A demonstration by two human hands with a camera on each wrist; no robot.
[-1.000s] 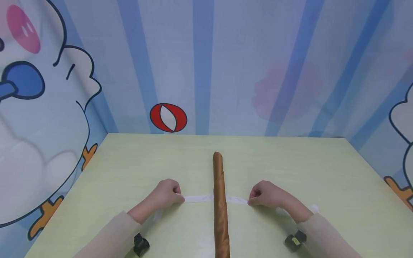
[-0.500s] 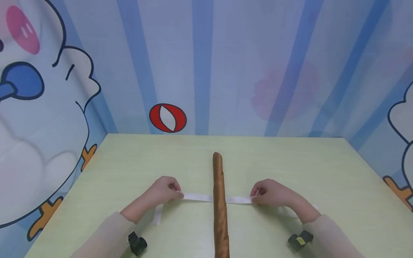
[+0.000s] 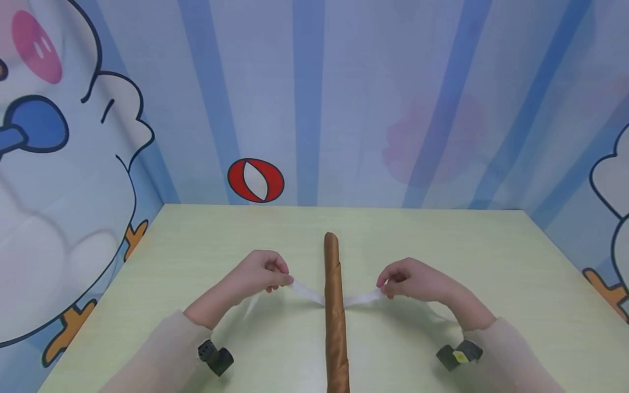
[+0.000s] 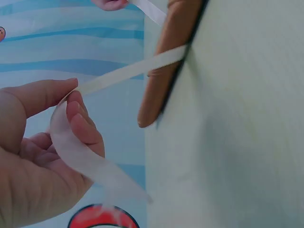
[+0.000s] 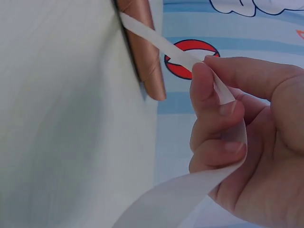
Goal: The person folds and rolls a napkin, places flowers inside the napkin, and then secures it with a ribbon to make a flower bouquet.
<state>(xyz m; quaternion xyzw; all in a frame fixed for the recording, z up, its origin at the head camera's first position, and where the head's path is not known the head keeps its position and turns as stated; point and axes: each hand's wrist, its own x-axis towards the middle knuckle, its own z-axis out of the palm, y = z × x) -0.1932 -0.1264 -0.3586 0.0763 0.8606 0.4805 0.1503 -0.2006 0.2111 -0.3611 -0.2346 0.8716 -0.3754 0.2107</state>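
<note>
A long, glossy brown roll (image 3: 336, 316) with slanting seams lies lengthwise on the table, pointing away from me. A white ribbon (image 3: 308, 293) crosses beneath it and rises on both sides. On the left, my left hand (image 3: 257, 273) pinches the ribbon between thumb and fingers above the table; the loose tail (image 4: 80, 154) curls down below the palm in the left wrist view. My right hand (image 3: 417, 281) pinches the other side, and in the right wrist view that ribbon end (image 5: 175, 194) runs through the curled fingers and hangs down.
The pale yellow table (image 3: 221, 234) meets a blue striped backdrop (image 3: 354, 109) at its back edge. A cartoon-printed side wall (image 3: 64, 207) stands at the left, another at the right. Small black cameras (image 3: 215, 357) sit at both wrists.
Both hands have lifted from near the tabletop, raising the ribbon's two sides into slopes up from the brown roll. The left hand has also moved slightly inward. The roll has stayed put.
</note>
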